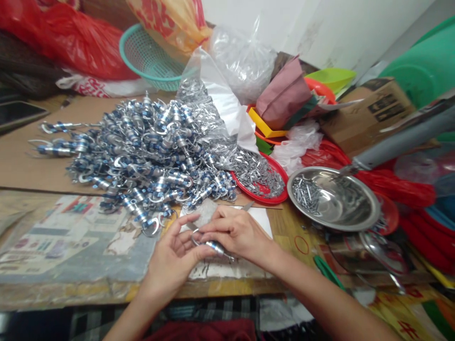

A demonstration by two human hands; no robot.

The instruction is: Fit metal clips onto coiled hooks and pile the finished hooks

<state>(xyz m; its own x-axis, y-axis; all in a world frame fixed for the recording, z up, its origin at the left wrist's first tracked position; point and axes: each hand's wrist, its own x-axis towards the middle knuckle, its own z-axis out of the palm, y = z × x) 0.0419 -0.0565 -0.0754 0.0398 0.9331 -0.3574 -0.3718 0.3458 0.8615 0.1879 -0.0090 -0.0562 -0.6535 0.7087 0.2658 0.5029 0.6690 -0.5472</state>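
Low over the table's front edge, both hands meet at one small silver-and-blue metal piece with a curved hook end, which looks like a key-chain clip. My left hand grips its body between thumb and fingers. My right hand pinches at the hooked end from above; what lies between those fingertips is hidden. Just behind the hands is a big heap of similar silver-and-blue metal pieces. A white sheet and a crumpled clear plastic bit lie under and behind the fingers, beside a pointed blade tip.
A red plate of small metal strips and a steel bowl with metal pins stand to the right. A grey bar slants in above the bowl. A teal basket, plastic bags and a cardboard box crowd the back.
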